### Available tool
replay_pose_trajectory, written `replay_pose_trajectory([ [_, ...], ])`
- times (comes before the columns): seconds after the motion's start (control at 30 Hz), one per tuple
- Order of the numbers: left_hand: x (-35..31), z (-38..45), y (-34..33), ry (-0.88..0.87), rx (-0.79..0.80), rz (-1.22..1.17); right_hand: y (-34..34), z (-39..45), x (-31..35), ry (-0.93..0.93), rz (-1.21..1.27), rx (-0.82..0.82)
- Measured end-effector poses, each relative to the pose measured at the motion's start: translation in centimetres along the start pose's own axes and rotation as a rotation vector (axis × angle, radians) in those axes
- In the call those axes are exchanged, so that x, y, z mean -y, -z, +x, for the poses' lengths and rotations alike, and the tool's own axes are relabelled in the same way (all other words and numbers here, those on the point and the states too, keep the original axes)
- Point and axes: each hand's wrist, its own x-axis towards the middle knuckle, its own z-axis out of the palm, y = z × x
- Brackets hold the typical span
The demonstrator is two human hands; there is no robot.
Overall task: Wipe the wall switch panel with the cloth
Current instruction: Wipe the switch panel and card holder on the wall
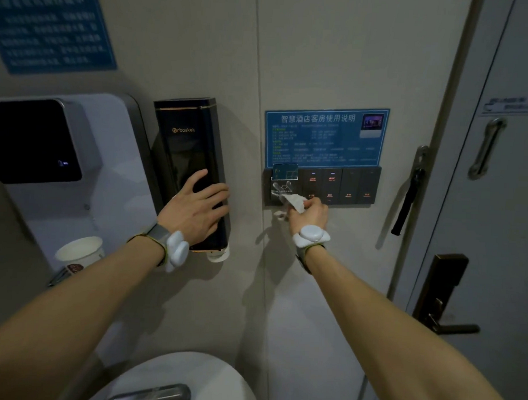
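The dark wall switch panel (347, 187) runs along the wall below a blue instruction sign (326, 137). Its left end holds a key card (284, 171) in a slot. My right hand (308, 213) is shut on a white cloth (295, 201), pressed against the panel's lower left part beneath the card. My left hand (196, 209) lies flat with spread fingers on the black cup dispenser (189, 167) to the panel's left and holds nothing. Both wrists wear white bands.
A white water dispenser (75, 175) with a paper cup (80, 253) is at the left. A door (502, 208) with a bar handle, a chain latch (412, 190) and a lock lever (445, 299) stands at the right. A white rounded lid (172, 379) sits below.
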Motion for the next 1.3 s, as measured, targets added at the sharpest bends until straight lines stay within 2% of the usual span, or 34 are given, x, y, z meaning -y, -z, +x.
replay_pose_trajectory([
  [0.17, -0.1, 0.0, -0.4, 0.0, -0.022, 0.003, -2.8, -1.1, 0.6, 0.011, 0.054, 0.082],
  [0.43, 1.2, -0.3, -1.0, -0.071, -0.052, 0.048, -1.4, -0.2, -0.1, -0.04, 0.071, -0.074],
  [0.63, 2.8, -0.3, -1.0, -0.104, -0.091, 0.058, -5.0, -2.6, 3.0, 0.04, 0.048, 0.12],
  [0.83, 3.1, -0.2, -1.2, -0.126, -0.132, 0.05, -4.2, -1.4, 6.2, 0.097, -0.01, -0.02],
  [0.97, 3.3, -0.2, -1.3, -0.138, -0.172, 0.043, -3.6, -1.4, 6.8, 0.11, -0.04, -0.045],
  [1.13, 3.4, -0.3, -1.5, -0.15, -0.193, 0.04, -4.2, -2.4, 3.8, 0.101, -0.092, -0.019],
  [1.3, 3.3, -0.3, -1.6, -0.141, -0.213, 0.018, -2.9, -1.3, 7.4, 0.147, -0.063, -0.07],
])
